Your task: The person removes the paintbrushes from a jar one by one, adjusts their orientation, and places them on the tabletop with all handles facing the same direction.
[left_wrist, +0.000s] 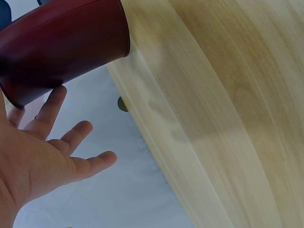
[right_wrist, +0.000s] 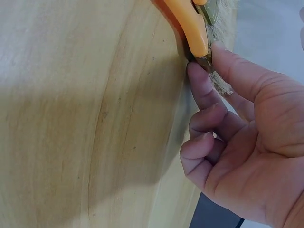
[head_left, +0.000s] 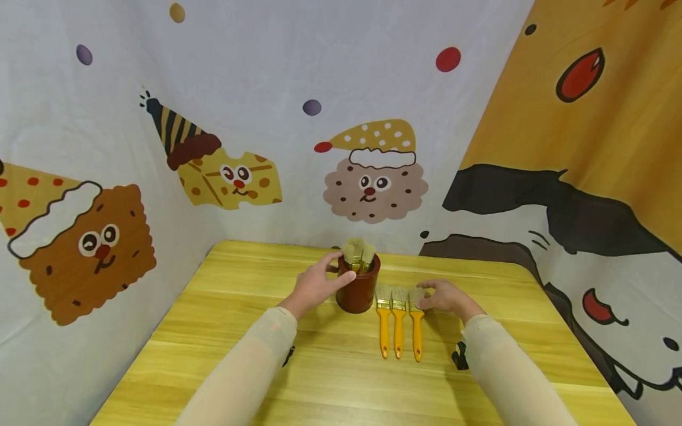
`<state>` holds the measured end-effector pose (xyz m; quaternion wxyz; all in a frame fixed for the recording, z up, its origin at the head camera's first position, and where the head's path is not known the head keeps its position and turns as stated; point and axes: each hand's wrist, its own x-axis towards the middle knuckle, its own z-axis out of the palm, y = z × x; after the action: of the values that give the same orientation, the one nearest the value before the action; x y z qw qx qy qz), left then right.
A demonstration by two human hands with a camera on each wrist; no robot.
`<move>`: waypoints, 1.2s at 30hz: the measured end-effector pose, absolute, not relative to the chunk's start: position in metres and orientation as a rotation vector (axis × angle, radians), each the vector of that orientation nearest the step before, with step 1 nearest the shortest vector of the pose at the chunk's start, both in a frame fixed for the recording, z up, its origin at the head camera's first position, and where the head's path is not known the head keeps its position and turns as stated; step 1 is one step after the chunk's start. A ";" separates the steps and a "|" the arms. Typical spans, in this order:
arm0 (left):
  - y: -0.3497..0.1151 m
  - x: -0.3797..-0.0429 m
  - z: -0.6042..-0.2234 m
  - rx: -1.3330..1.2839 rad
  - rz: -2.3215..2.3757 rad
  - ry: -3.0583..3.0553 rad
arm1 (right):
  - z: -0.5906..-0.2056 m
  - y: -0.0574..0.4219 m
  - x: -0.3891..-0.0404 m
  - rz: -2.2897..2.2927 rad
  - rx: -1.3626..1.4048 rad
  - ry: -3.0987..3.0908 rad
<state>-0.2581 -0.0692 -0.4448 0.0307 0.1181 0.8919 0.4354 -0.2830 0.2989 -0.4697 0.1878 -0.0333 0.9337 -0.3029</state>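
Observation:
A dark red cup (head_left: 355,294) stands upright on the table, with several paintbrushes (head_left: 358,251) in it, bristles up. At its left side, near the rim, my left hand (head_left: 315,285) touches it, thumb across the front. In the left wrist view, a fingertip meets the cup's wall, while the ring and little fingers spread away from it. To the right of the cup, three flat paintbrushes with orange handles lie side by side, bristles toward the wall. My right hand (right_wrist: 247,128) pinches the rightmost paintbrush (head_left: 417,331) by its metal band between thumb and index finger.
The wooden table (head_left: 330,373) reaches back to a white cloth backdrop (head_left: 256,59) with printed cartoon figures. Two more paintbrushes, the left one (head_left: 384,331) and the middle one (head_left: 398,331), lie between the cup and my right hand.

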 end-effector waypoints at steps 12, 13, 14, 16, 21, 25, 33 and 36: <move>-0.066 -0.259 -0.445 0.373 1.360 2.724 | -0.482 0.307 -0.283 -0.958 -0.050 2.573; -0.065 -0.259 -0.445 0.369 1.367 2.718 | -0.482 0.308 -0.283 -0.967 -0.050 2.563; -0.065 -0.259 -0.446 0.365 1.370 2.717 | -0.482 0.309 -0.282 -0.975 -0.048 2.558; -0.065 -0.259 -0.446 0.348 1.381 2.708 | -0.484 0.310 -0.282 -0.997 -0.047 2.544; -0.065 -0.260 -0.447 0.339 1.394 2.690 | -0.487 0.314 -0.281 -1.002 -0.068 2.534; -0.065 -0.260 -0.446 0.324 1.416 2.670 | -0.486 0.314 -0.280 -0.995 -0.083 2.541; -0.067 -0.258 -0.446 0.263 1.437 2.650 | -0.481 0.311 -0.276 -1.004 -0.079 2.539; -0.067 -0.259 -0.447 0.275 1.429 2.651 | -0.481 0.310 -0.275 -1.040 -0.059 2.520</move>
<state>-0.2592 -0.0674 -0.4465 0.0587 0.0908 0.8751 0.4718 -0.2751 0.3099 -0.4815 0.2057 -0.0213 0.9044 -0.3734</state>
